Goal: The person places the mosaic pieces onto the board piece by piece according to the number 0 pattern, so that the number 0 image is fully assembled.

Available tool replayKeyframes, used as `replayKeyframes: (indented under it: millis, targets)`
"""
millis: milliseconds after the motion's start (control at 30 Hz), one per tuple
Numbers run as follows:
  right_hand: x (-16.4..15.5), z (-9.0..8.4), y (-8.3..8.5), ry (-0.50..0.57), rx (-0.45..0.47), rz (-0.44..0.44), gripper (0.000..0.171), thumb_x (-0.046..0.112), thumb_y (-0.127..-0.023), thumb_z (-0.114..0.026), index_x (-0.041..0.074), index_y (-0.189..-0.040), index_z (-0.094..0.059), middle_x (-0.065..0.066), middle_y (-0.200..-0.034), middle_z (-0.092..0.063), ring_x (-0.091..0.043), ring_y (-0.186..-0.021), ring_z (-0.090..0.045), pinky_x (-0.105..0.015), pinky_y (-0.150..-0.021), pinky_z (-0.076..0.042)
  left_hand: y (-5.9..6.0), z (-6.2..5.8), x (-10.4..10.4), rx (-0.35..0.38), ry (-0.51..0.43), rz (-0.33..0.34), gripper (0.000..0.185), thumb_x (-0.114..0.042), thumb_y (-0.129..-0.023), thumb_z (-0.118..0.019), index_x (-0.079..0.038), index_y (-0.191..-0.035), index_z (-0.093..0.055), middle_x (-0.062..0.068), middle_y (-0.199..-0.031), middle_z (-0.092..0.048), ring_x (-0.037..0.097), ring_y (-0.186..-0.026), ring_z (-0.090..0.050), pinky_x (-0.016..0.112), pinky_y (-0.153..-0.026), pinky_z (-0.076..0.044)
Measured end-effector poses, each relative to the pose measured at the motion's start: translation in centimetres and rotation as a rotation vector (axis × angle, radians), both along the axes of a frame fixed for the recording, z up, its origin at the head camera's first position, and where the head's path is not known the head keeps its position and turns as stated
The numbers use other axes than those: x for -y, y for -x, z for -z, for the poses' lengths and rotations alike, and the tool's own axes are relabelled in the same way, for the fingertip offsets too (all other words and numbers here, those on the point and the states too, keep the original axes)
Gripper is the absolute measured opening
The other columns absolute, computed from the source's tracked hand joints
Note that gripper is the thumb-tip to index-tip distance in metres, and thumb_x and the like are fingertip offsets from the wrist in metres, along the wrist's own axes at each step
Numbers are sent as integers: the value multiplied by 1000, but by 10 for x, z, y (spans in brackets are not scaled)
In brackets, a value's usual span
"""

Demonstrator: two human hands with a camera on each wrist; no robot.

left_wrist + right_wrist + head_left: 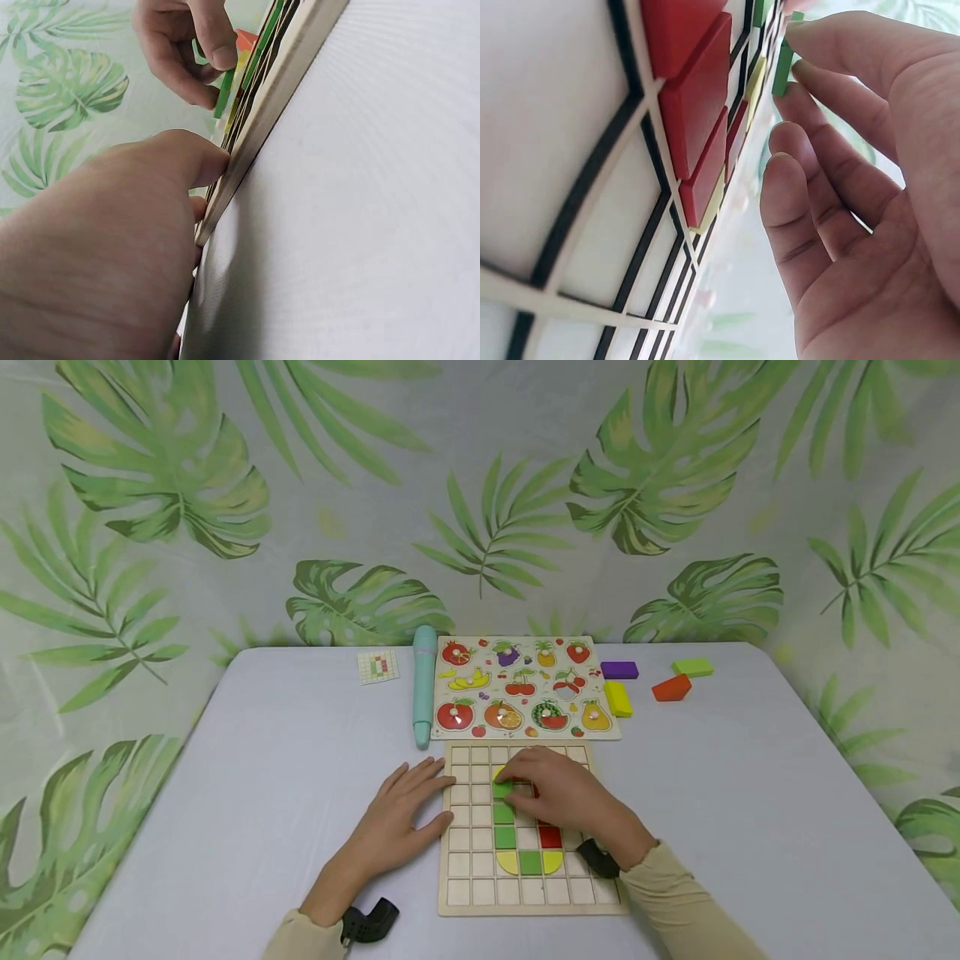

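While seen from head view:
table (225, 760): white, bears all below
grid board (480, 893): wooden, near front edge, partly filled with green, red, yellow tiles
fruit puzzle (525, 687): just behind grid board
pen (423, 685): teal, left of fruit puzzle
left hand (405, 814): flat on table, fingers straight, tips pressing grid board's left edge, gripping nothing
right hand (562, 793): over upper grid, fingers curled, pinching green tile
green tile (502, 788): tilted on edge, upper rows of grid
loose blocks: purple (619, 670), yellow (617, 698), orange (671, 688), green (693, 667), right of fruit puzzle
card (378, 666): small, left of pen

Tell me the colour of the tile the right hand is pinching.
Green tile, clearest in the right wrist view.
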State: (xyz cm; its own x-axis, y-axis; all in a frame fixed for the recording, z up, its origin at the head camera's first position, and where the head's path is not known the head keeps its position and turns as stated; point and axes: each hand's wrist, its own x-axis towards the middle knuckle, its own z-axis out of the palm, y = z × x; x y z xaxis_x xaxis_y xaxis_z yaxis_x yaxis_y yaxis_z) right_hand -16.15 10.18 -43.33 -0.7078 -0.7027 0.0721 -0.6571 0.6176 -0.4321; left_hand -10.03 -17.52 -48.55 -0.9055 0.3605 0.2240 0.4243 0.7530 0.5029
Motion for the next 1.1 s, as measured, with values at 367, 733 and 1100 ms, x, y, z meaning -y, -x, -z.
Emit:
replayKeyframes:
  millis: [367, 733, 1100]
  targets:
    - [2, 3, -3, -33, 0, -6, 16, 26, -94, -77, 22, -109, -80, 6, -115, -71, -16, -112, -64, -37, -96, -58, 0, 0, -1, 20, 13, 5, 46, -36, -98, -68, -18, -141, -63, 7, -160, -47, 24, -153, -37, 50, -129, -20]
    - [-13, 3, -4, -43, 45, 61, 15, 26, -95, -75, 23, -109, -79, 7, -114, -70, -15, -110, -63, -40, -97, -58, 2, 2, -3, 20, 3, 2, 46, -33, -97, -69, -15, -139, -64, 10, -158, -49, 29, -151, -39, 52, -128, -22]
    - [-13, 18, -8, -51, 10, 4, 18, 29, -97, -73, 24, -113, -80, 8, -116, -70, -13, -108, -62, -36, -94, -59, -2, 7, 0, 30, -15, -21, 46, -33, -96, -71, -17, -139, -65, 7, -158, -50, 28, -151, -40, 51, -128, -22]
